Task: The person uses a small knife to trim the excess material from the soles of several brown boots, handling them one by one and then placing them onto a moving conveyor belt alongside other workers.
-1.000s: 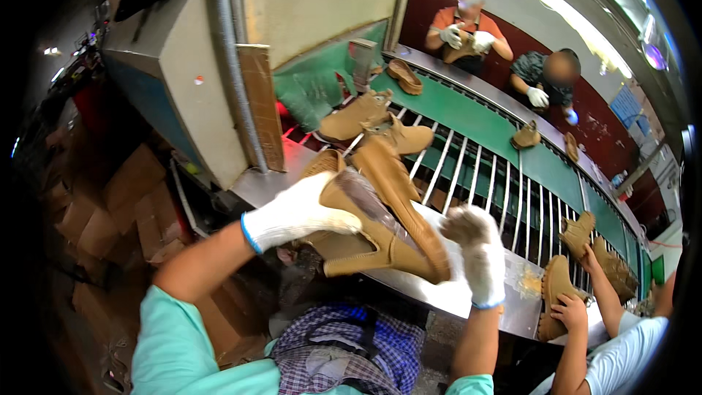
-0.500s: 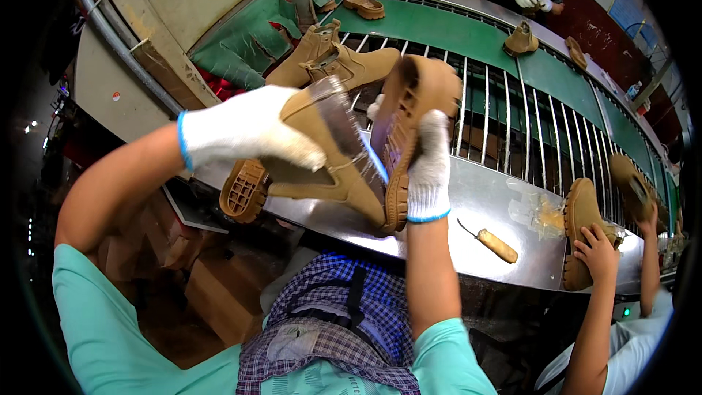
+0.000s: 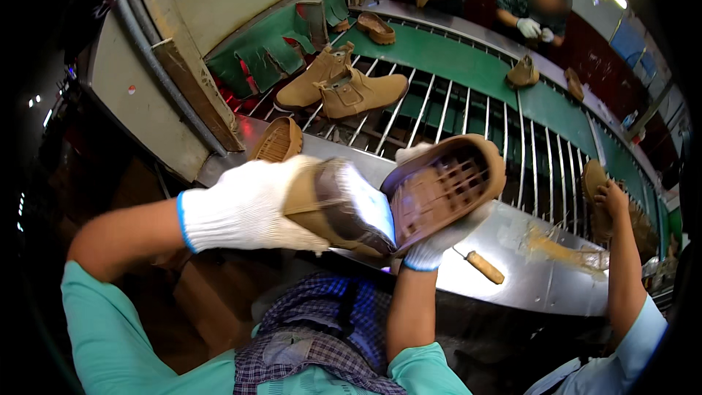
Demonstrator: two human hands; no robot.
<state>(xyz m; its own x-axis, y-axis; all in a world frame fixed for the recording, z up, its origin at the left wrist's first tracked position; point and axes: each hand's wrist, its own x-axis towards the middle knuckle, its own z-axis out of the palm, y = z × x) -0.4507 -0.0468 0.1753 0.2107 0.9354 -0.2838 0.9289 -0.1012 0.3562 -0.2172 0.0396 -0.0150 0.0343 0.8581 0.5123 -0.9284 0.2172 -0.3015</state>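
Note:
Gloved in white knit, my left hand [image 3: 256, 201] is closed round a tan boot upper [image 3: 303, 208], whose dark, shiny underside [image 3: 358, 201] faces right. My right hand [image 3: 450, 238], in the same kind of glove, grips a brown rubber sole [image 3: 442, 190] from behind and below. The sole's gridded inner face is turned up toward me. Upper and sole meet at their lower ends and stand apart in a V above. Parts of my right fingers are hidden behind the sole.
Another sole [image 3: 279, 139] rests on the metal ledge, and a wooden-handled hook tool [image 3: 484, 267] lies to the right. Two tan boots [image 3: 362, 91] sit on the roller rack [image 3: 468, 113]. Beyond runs a green belt [image 3: 439, 51]. A co-worker's hand [image 3: 613, 199] holds a shoe at right; two people work opposite.
The upper and sole have tilted, so the sole's inside now faces up more. My hands have come lower in the picture. The co-worker's shoe at right has been lifted off the ledge.

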